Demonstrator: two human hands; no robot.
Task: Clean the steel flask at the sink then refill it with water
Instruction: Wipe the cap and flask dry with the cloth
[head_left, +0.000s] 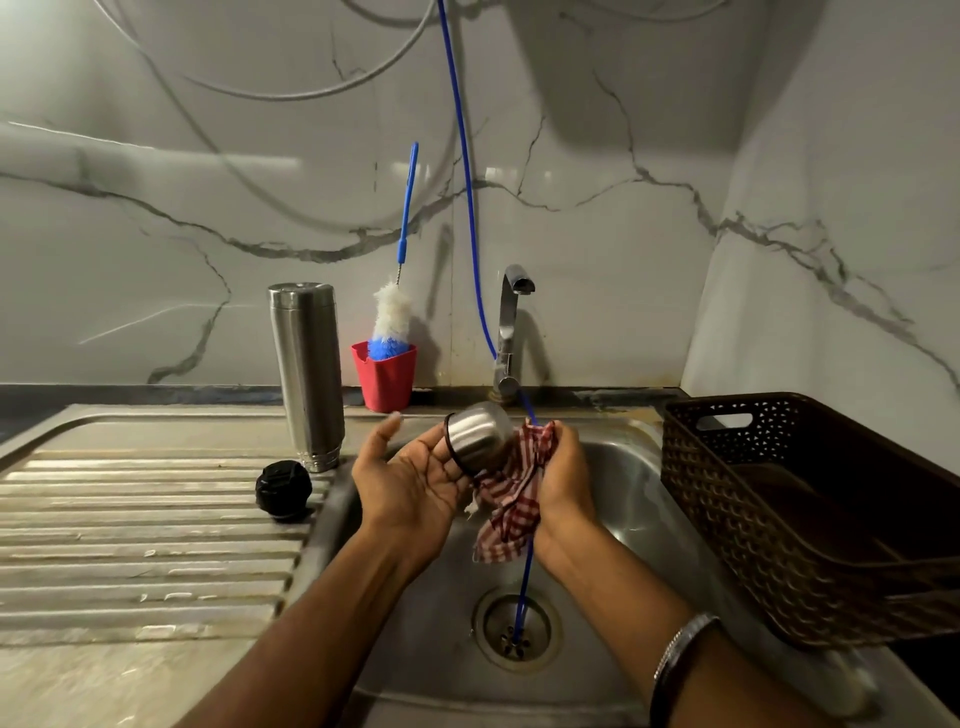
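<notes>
Overhead, marble wall (623, 156); steel sink (623, 493) (ribbed drainboard); left hand (410, 483) cradles cup (475, 436), right hand (563, 478) grips cloth (511, 499).

A home kitchen: a steel sink (613, 499) with a ribbed drainboard (145, 530), a tap (511, 322) against marble-patterned wall tiles (597, 156), a bottle brush (395, 312) standing in a red cup (384, 379), and a brown dish basket (810, 519) beside the basin.
</notes>
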